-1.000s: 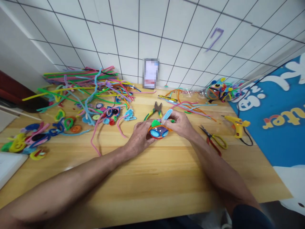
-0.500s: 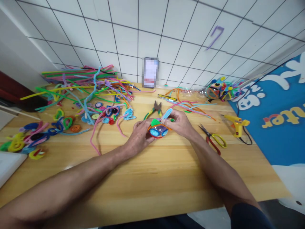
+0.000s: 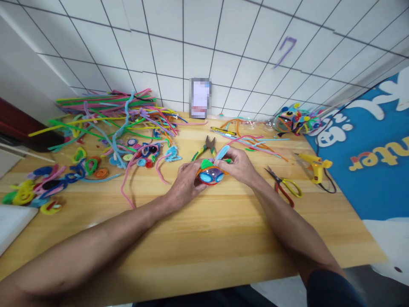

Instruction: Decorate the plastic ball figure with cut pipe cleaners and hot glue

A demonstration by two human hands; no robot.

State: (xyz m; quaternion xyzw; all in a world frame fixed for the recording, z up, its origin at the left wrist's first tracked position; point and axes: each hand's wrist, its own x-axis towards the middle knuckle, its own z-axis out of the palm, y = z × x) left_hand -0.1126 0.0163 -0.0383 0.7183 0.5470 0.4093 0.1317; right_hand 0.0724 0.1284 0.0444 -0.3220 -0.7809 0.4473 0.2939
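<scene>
On my remote feed I see the left hand gripping a decorated clear ball just in front of the pliers; my right hand pinches a light-blue fuzzy strip above it; scissors lie right of the pliers, the glue gun farther right

On my feed I count two hands, one held ornament, one pair of pliers, one pair of scissors, one glue gun and one phone. The pipe cleaners overlap too much to number.
</scene>
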